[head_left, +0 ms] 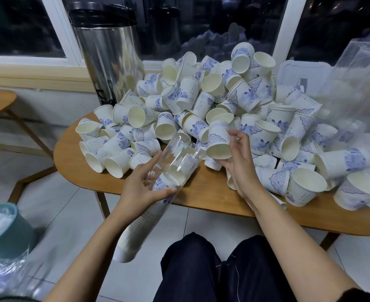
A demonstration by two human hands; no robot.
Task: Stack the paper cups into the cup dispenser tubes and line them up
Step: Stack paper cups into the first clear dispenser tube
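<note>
A big heap of white paper cups with blue flower print (201, 99) covers the wooden table (203, 192). My left hand (140, 188) grips a clear plastic dispenser tube (175, 162), tilted with its open mouth up and to the right. A stack of cups (136, 232) fills the tube's lower part below my hand. My right hand (238, 162) holds one paper cup (218, 140) just right of the tube's mouth, its open end facing me.
A steel hot-water urn (110, 62) stands at the table's back left by the window. Clear plastic wrap (354, 83) lies at the right, with a white lidded box (301, 70) behind the heap. A teal bin (3, 232) sits on the floor at left.
</note>
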